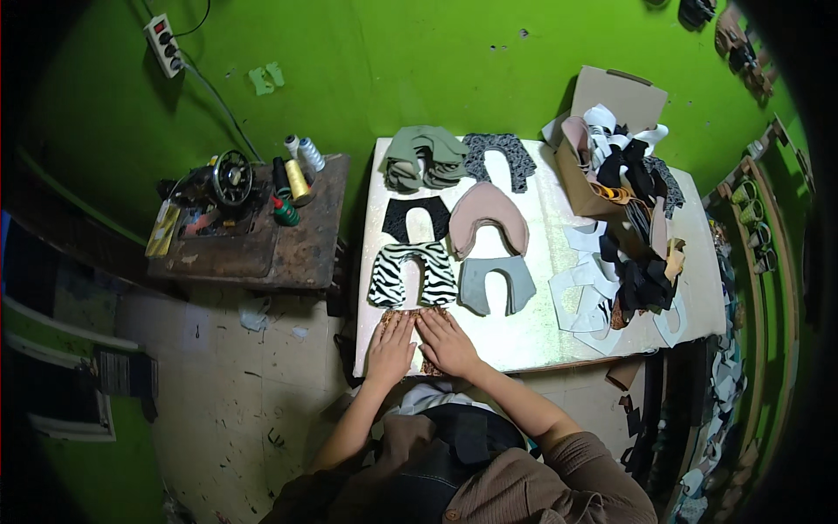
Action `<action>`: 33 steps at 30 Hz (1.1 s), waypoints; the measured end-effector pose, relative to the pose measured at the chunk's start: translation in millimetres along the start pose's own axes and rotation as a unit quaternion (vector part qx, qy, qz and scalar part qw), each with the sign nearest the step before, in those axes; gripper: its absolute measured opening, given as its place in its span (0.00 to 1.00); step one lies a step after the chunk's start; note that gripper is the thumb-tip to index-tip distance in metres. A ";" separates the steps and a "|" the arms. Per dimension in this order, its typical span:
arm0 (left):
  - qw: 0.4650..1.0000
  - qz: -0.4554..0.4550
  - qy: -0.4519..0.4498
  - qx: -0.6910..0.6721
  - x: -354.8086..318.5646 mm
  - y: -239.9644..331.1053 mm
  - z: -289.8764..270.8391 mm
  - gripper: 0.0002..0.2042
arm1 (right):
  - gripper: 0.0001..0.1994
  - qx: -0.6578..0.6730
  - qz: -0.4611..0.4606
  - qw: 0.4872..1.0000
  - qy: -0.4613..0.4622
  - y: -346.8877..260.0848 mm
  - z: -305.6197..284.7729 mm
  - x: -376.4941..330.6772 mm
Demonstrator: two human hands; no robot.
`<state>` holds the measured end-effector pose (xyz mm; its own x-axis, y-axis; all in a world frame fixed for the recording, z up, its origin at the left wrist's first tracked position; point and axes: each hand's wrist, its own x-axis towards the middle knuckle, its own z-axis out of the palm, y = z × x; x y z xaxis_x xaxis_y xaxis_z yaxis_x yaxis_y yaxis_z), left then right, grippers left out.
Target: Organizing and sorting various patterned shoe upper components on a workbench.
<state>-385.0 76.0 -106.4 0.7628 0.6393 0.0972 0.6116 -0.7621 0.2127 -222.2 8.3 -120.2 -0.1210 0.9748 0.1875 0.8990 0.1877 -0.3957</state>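
Head view: the left hand (393, 348) and right hand (447, 344), flat and grasping nothing, rest on a brown patterned piece (429, 368) beneath them, apparently light, soft and pliable, best lifted by its outer edge, with a zebra-striped piece (438, 278) just beyond.

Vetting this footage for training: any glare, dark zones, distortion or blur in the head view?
Head view: pale sheen on the white tabletop, washing out some surface detail; head view: corners fall to black, and the sewing machine sits dimmer than the tabletop; head view: fisheye bowing toward the rim; head view: left hand and right hand show no obvious motion blur.
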 end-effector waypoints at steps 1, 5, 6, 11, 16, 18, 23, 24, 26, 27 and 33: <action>1.000 0.009 0.001 0.001 -0.1 2.0 0.3 0.23 | 0.27 0.012 0.000 1.000 -0.002 3.0 2.7 -2.7; 0.997 0.017 0.060 -0.055 6.7 9.0 -5.2 0.19 | 0.25 0.028 -0.006 1.000 0.008 4.7 -9.5 -9.9; 0.995 0.031 0.077 -0.060 11.9 13.8 -7.5 0.19 | 0.25 0.047 -0.001 0.999 0.023 7.3 -16.8 -14.1; 0.982 0.091 0.127 -0.105 41.3 53.0 -3.3 0.18 | 0.21 0.122 0.054 0.988 0.072 32.4 -62.4 -54.0; 0.973 0.133 0.121 -0.144 76.0 125.6 11.6 0.17 | 0.16 0.105 0.126 0.981 0.100 83.7 -112.9 -102.5; 0.965 0.154 0.111 -0.182 93.5 158.3 21.6 0.16 | 0.15 0.091 0.149 0.976 0.131 108.4 -133.7 -122.0; 0.948 0.209 0.086 -0.226 143.8 246.7 42.3 0.16 | 0.15 0.006 0.206 0.972 0.113 180.5 -166.9 -177.6; 0.946 0.207 0.076 -0.239 152.4 263.5 44.3 0.16 | 0.17 -0.003 0.211 0.973 0.089 192.3 -172.9 -188.4; 0.944 0.201 0.057 -0.255 163.5 289.8 49.8 0.16 | 0.19 -0.012 0.217 0.974 0.064 206.7 -184.9 -205.7; 0.944 0.200 0.056 -0.256 167.0 299.3 51.9 0.16 | 0.20 -0.118 0.190 0.973 0.046 209.1 -193.0 -212.8; 0.957 0.127 0.020 -0.259 171.9 349.9 63.7 0.18 | 0.20 -0.246 0.160 0.955 0.033 258.1 -199.8 -256.2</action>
<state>-26.5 -87.3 -77.3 0.8578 0.4514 0.2458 0.2123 -0.7467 0.6304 124.9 -217.1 -90.8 0.2044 0.9602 0.1901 0.9767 -0.2131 0.0264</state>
